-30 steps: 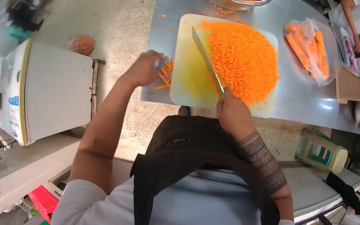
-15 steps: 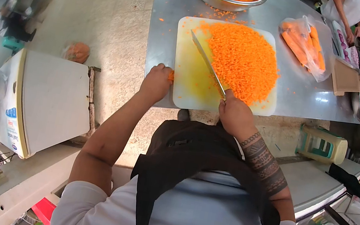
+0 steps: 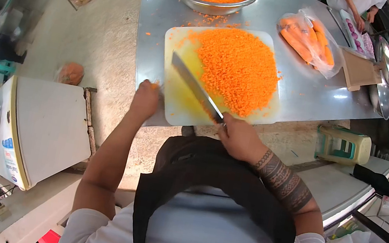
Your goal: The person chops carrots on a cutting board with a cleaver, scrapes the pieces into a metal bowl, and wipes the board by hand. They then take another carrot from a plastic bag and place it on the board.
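Note:
My right hand [image 3: 239,137] is closed round the handle of a kitchen knife [image 3: 195,86]. Its long blade points away and to the left over the white cutting board [image 3: 169,109], beside a large heap of finely chopped carrot [image 3: 238,66]. The board's bare left part is stained yellow. My left hand [image 3: 145,101] is closed at the table's left edge, just left of the board. A bit of orange carrot [image 3: 155,85] shows at its fingertips; the rest of what it holds is hidden.
A steel bowl [image 3: 209,7] of chopped carrot stands behind the board on the metal table [image 3: 308,97]. To the right lies a plastic bag of whole carrots [image 3: 308,40]. Farther right, a person's hands [image 3: 363,21] work over a tray of purple pieces. A stool [image 3: 344,145] stands below.
The view has shifted, so the table appears farther left. My right hand has drawn the knife slightly nearer me and off the heap, its blade face showing more. My left hand stays beside the board.

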A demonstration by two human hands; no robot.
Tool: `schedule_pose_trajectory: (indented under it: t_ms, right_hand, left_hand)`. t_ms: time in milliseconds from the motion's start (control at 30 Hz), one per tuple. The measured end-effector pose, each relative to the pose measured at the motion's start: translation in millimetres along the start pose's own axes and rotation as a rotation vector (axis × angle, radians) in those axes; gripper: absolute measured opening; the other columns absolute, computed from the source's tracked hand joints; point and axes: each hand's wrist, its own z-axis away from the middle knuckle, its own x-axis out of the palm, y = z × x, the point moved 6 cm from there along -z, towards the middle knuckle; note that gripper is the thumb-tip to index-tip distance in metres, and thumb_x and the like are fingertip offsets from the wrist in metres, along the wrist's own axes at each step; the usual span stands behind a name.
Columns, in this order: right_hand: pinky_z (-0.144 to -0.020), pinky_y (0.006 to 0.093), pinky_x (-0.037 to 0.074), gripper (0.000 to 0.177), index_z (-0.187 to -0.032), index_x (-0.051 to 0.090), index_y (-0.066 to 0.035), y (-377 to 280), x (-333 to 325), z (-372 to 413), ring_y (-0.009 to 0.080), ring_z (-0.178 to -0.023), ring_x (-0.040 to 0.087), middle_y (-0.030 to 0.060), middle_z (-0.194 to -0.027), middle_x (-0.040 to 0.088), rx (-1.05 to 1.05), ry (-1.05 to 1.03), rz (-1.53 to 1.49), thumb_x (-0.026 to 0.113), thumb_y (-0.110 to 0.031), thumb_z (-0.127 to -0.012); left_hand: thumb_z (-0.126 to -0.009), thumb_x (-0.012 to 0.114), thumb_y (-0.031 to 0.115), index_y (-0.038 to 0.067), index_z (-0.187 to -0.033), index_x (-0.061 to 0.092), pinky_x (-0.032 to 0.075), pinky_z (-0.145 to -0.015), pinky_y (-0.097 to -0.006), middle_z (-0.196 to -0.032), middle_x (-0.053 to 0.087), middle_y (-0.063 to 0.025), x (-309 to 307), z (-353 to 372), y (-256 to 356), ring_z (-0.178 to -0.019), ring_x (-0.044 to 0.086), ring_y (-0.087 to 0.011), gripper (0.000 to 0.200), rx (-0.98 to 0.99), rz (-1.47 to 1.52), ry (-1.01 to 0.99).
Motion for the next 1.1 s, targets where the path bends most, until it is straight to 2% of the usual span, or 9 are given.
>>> schedule_pose_trajectory:
  t_ms: [133,267,367,467,567,667,767,967,1100]
  right_hand:
    - [-0.082,0.0587,0.052,0.03,-0.113,0.058,0.003,37,5,-3,0.0479,-0.09,0.068,0.0299,-0.088,0.069,-0.068,-0.013,-0.072,0.055,-0.025,-0.102]
    - [-0.078,0.0562,0.052,0.029,-0.111,0.056,0.004,72,-30,-21,0.0487,-0.087,0.067,0.0292,-0.089,0.068,-0.048,0.081,0.004,0.059,-0.023,-0.102]
    - [-0.081,0.0584,0.052,0.031,-0.113,0.056,0.005,71,-50,-31,0.0496,-0.089,0.067,0.0306,-0.088,0.068,-0.022,0.003,0.008,0.054,-0.024,-0.103]
    - [-0.081,0.0584,0.052,0.031,-0.112,0.055,0.006,70,-37,-36,0.0498,-0.088,0.068,0.0315,-0.088,0.068,-0.079,0.059,0.025,0.054,-0.024,-0.102]
    - [-0.081,0.0587,0.052,0.029,-0.111,0.053,0.005,64,-35,-34,0.0497,-0.089,0.068,0.0323,-0.088,0.068,-0.035,0.005,0.013,0.054,-0.023,-0.101]
    - [-0.082,0.0589,0.052,0.028,-0.11,0.053,0.005,67,-36,-36,0.0496,-0.09,0.067,0.0325,-0.089,0.068,-0.076,0.012,-0.05,0.054,-0.022,-0.101]
    - [-0.083,0.0591,0.052,0.028,-0.109,0.054,0.005,74,-37,-37,0.0496,-0.09,0.067,0.0326,-0.089,0.067,-0.143,0.036,-0.061,0.053,-0.022,-0.101]
    - [-0.08,0.0592,0.051,0.026,-0.108,0.055,0.005,55,-72,-26,0.0496,-0.086,0.067,0.0308,-0.086,0.067,-0.15,-0.016,0.026,0.055,-0.02,-0.1]
    - [-0.079,0.0596,0.051,0.024,-0.108,0.055,0.004,45,-92,-25,0.049,-0.084,0.068,0.0295,-0.084,0.067,-0.171,0.014,0.074,0.055,-0.019,-0.1]
  left_hand:
    - [-0.093,0.051,0.002,-0.011,-0.11,0.054,0.053,-0.088,-0.0555,-0.104,0.064,-0.0352,-50,1,19,-0.102,0.064,-0.0506,0.022,-0.186,0.218,0.069]
    - [-0.093,0.054,0.004,-0.01,-0.11,0.054,0.053,-0.088,-0.0539,-0.104,0.063,-0.0344,-48,0,80,-0.098,0.063,-0.0506,0.022,-0.038,0.272,0.029]
    - [-0.092,0.059,0.009,-0.008,-0.113,0.056,0.053,-0.09,-0.0522,-0.111,0.062,-0.0306,-2,-9,119,-0.105,0.063,-0.0465,0.026,0.102,0.148,0.071]
    - [-0.091,0.067,0.016,-0.006,-0.119,0.058,0.051,-0.096,-0.0499,-0.122,0.06,-0.0259,3,-2,166,-0.115,0.06,-0.0416,0.037,0.092,-0.031,-0.004]
    - [-0.087,0.077,0.017,-0.001,-0.128,0.06,0.048,-0.103,-0.0497,-0.129,0.058,-0.0215,-2,8,170,-0.121,0.056,-0.0411,0.048,0.031,-0.007,-0.028]
    - [-0.084,0.083,0.022,-0.002,-0.136,0.058,0.046,-0.106,-0.0486,-0.128,0.059,-0.0216,0,21,156,-0.12,0.056,-0.0406,0.062,0.105,0.054,0.07]
    - [-0.084,0.083,0.024,-0.002,-0.138,0.058,0.045,-0.107,-0.0475,-0.13,0.059,-0.0208,2,27,151,-0.121,0.055,-0.0398,0.064,0.122,0.096,0.133]
    - [-0.088,0.078,0.025,0.001,-0.133,0.062,0.047,-0.1,-0.0466,-0.124,0.061,-0.0176,2,16,178,-0.115,0.057,-0.0365,0.053,0.125,0.058,0.32]
    - [-0.091,0.074,0.021,0.002,-0.122,0.067,0.048,-0.095,-0.0464,-0.115,0.063,-0.015,12,0,166,-0.108,0.059,-0.0351,0.038,0.111,0.031,0.278]
